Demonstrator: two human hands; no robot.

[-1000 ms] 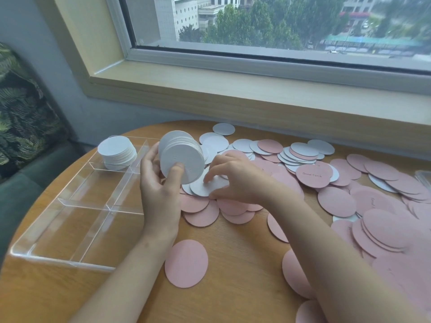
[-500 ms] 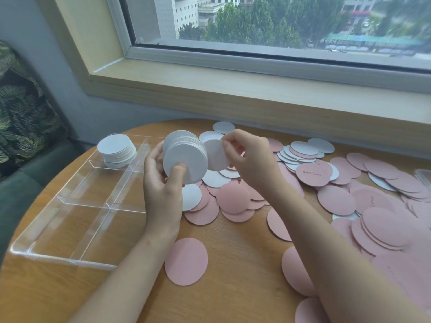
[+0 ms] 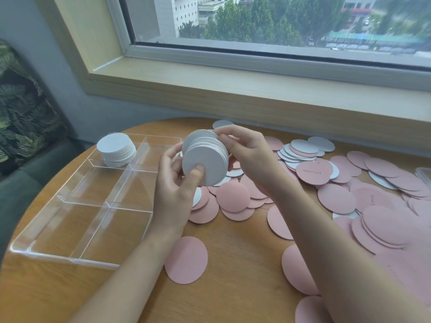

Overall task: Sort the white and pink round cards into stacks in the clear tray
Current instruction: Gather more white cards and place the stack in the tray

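Daylight from a wide window falls across a pale sill and onto a round wooden table pushed up close beneath it. At the left, beyond the table's curved edge, sits a leaf-print cushion on a grey seat.

Bare wood shows along the near edge and between the arms, with one lone pink card lying there. A clear tray occupies the table's left side, its near wall close to the rim; its dividers split it into compartments, and the far left one holds a white stack. The other compartments show only wood through the plastic.

To the right, loose cards cover the table in overlapping drifts, mostly pink, with some white ones mixed in near the sill; they run out past the right border of the view. One pink card bears faint handwriting, too small to read.

Above the tray's right wall, the left hand grips a held stack of white cards, thumb pressed on its near face and fingers curled behind. The stack is tilted on edge, its face toward the camera, its edges slightly uneven. The right hand pinches the stack's upper right rim, fingers bent over the top.
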